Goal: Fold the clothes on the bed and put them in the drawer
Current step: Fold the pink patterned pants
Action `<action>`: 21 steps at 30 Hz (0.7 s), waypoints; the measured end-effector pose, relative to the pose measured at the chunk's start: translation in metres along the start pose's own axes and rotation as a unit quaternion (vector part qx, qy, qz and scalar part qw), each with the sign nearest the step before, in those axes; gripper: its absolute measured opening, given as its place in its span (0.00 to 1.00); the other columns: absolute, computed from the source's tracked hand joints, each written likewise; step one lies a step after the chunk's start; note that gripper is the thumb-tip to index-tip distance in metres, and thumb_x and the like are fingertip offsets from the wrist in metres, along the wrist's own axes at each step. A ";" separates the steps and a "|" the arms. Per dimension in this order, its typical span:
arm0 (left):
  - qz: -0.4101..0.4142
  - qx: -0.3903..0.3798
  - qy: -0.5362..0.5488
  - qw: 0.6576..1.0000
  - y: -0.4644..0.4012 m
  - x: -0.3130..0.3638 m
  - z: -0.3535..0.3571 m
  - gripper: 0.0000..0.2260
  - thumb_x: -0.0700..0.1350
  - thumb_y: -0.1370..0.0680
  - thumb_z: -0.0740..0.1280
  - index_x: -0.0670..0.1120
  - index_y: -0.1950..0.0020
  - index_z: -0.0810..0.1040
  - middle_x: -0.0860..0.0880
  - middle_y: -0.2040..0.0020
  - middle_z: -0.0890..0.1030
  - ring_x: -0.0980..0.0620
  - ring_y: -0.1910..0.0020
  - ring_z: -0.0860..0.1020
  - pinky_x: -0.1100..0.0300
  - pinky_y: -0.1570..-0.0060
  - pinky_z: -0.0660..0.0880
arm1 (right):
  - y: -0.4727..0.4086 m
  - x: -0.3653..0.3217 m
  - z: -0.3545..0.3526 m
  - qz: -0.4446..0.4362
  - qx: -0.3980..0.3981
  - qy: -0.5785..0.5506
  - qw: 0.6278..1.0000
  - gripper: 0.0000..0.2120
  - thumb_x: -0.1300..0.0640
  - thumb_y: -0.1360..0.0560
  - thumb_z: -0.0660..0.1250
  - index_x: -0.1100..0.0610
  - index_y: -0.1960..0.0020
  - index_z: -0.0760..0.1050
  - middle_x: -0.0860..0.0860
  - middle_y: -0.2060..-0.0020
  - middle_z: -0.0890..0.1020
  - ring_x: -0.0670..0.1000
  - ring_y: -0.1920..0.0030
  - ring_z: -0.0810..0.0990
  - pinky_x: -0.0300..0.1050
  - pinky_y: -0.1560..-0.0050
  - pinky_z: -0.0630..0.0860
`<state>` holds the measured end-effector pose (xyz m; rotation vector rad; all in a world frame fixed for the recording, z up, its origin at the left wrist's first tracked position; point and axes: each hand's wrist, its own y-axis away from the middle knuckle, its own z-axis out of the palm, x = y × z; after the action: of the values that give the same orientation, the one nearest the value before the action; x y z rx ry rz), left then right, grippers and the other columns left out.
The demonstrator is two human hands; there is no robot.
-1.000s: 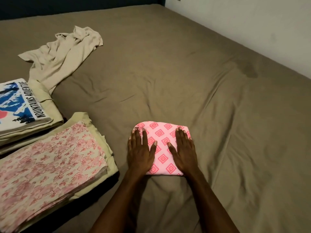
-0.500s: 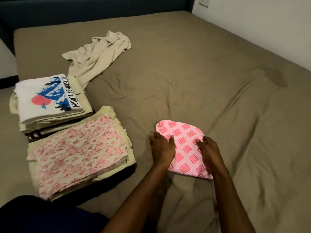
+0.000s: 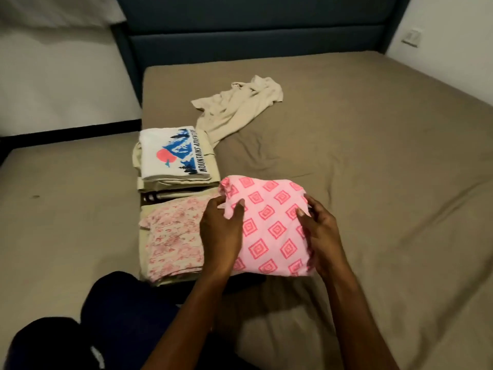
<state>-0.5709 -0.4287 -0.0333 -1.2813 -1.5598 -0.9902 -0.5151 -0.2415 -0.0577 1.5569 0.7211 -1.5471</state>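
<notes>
A folded pink cloth with a diamond pattern (image 3: 269, 228) is lifted off the bed, held at both sides. My left hand (image 3: 222, 231) grips its left edge, thumb on top. My right hand (image 3: 321, 231) grips its right edge. The cloth hangs partly over a folded floral garment (image 3: 173, 241) that tops a beige pile at the bed's left edge. Behind that pile lies a folded white T-shirt with a blue mountain print (image 3: 173, 153) on another stack. An unfolded beige garment (image 3: 237, 108) lies crumpled farther up the bed. No drawer is in view.
The brown bed sheet (image 3: 373, 156) stretches wide to the right of the piles. A dark blue headboard (image 3: 253, 30) stands at the far end. To the left is the floor (image 3: 66, 209) and a white wall. My dark-clothed legs (image 3: 80, 329) are at the lower left.
Both hands went from pressing flat on the pink cloth to gripping its sides, then lifted it and carried it left toward the floral pile. The view swung left.
</notes>
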 end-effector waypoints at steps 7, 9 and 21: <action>-0.009 0.145 -0.140 0.979 -0.051 -0.047 -0.083 0.21 0.56 0.20 0.68 0.47 0.32 0.72 0.43 0.38 0.81 0.41 0.42 0.81 0.43 0.43 0.79 | -0.019 0.019 0.132 -0.115 -0.056 0.237 0.963 0.24 0.59 0.21 0.68 0.57 0.25 0.72 0.55 0.32 0.79 0.54 0.34 0.79 0.50 0.32 0.75; -0.037 0.110 -0.264 0.958 -0.053 -0.061 -0.087 0.23 0.56 0.18 0.65 0.45 0.29 0.69 0.40 0.36 0.75 0.39 0.43 0.80 0.44 0.45 0.79 | -0.016 0.031 0.149 -0.090 -0.058 0.392 0.914 0.24 0.58 0.18 0.62 0.56 0.22 0.66 0.57 0.28 0.74 0.59 0.33 0.77 0.52 0.33 0.72; 0.114 -0.030 -0.476 0.872 -0.087 -0.094 -0.070 0.31 0.59 0.17 0.54 0.49 0.16 0.53 0.39 0.17 0.47 0.38 0.18 0.46 0.38 0.21 0.49 | -0.022 0.062 0.174 -0.249 -0.170 0.574 0.761 0.33 0.40 0.15 0.48 0.57 0.16 0.52 0.58 0.17 0.52 0.58 0.17 0.53 0.53 0.19 0.48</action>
<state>-0.6385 -0.5364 -0.1050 -2.1222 -2.0005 -0.2105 -0.6203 -0.3869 -0.1089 2.0187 2.0942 -0.4877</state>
